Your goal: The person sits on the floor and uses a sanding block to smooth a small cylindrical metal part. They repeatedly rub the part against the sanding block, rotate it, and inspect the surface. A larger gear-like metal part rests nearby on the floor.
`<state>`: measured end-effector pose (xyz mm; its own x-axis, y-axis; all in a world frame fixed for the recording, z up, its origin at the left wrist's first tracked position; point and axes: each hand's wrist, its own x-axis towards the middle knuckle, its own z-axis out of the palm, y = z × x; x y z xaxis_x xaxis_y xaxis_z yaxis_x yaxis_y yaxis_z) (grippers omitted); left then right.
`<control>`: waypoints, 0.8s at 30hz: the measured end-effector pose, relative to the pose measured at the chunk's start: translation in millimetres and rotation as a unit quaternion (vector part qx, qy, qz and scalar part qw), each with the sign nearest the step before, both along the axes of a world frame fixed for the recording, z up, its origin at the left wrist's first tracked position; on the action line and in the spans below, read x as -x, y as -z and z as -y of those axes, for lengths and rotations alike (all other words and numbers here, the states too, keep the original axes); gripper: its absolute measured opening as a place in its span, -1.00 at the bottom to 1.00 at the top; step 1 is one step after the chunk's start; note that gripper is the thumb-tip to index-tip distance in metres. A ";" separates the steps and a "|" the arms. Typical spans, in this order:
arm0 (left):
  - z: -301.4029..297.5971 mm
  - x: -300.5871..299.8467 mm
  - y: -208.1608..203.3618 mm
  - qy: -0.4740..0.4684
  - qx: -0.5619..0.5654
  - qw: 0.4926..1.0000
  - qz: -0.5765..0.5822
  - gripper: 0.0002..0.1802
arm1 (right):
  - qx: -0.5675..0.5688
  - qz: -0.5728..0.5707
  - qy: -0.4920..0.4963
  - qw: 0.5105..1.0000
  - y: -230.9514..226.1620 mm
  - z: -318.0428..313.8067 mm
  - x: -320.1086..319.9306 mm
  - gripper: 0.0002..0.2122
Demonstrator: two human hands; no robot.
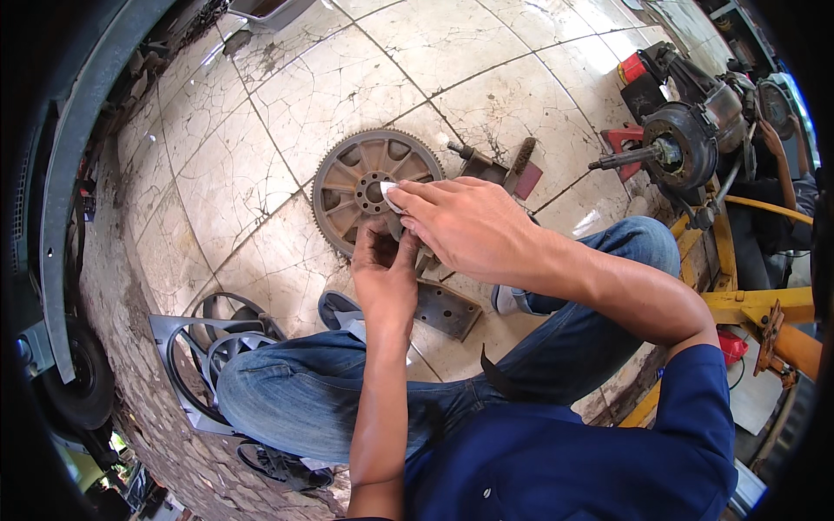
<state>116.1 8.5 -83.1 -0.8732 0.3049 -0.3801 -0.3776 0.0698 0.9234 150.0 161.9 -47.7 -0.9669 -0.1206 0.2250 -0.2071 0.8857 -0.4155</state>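
Note:
A rusty toothed flywheel (375, 154) lies flat on the tiles, with a ring of bolt holes about its hub. Over its near right part my two hands meet. My right hand (473, 224) pinches a small white piece (391, 196), perhaps folded paper or sandpaper, beside the hub. Below it, the blackened fingers of my left hand (387, 276) are closed round a small greyish part, mostly hidden, whose kind I cannot make out. A metal part with a shaft (478, 163) and a brush (524, 154) lie just right of the flywheel.
A drilled metal plate (446, 309) lies between my legs. Left of my knee sits a fan with its shroud (201, 356). A gearbox with a protruding shaft (686, 143) rests by a yellow frame (756, 306) at the right, where another person's arm (782, 165) shows.

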 end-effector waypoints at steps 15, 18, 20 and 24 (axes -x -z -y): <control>1.1 -1.4 14.1 -0.020 0.002 0.996 -0.085 -0.73 | 0.028 0.029 -0.005 0.999 -9.7 5.6 -2.9 -0.68; 1.4 -3.1 16.1 0.010 0.032 0.989 -0.147 -0.74 | 0.035 0.076 0.009 0.996 -11.0 6.0 -2.8 -0.66; 1.1 -2.7 17.0 0.026 0.029 0.991 -0.131 -0.75 | 0.007 0.019 0.016 1.000 -9.9 7.4 -1.5 -0.66; 0.9 -0.3 17.8 -0.025 -0.026 0.997 -0.068 -0.72 | 0.006 0.027 0.006 1.000 -9.0 5.7 -2.1 -0.65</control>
<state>116.4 7.6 -101.0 -0.9301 0.2756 -0.2428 -0.2510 0.0056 0.9680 152.2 156.3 -38.8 -0.9789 -0.1068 0.1742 -0.1739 0.8829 -0.4361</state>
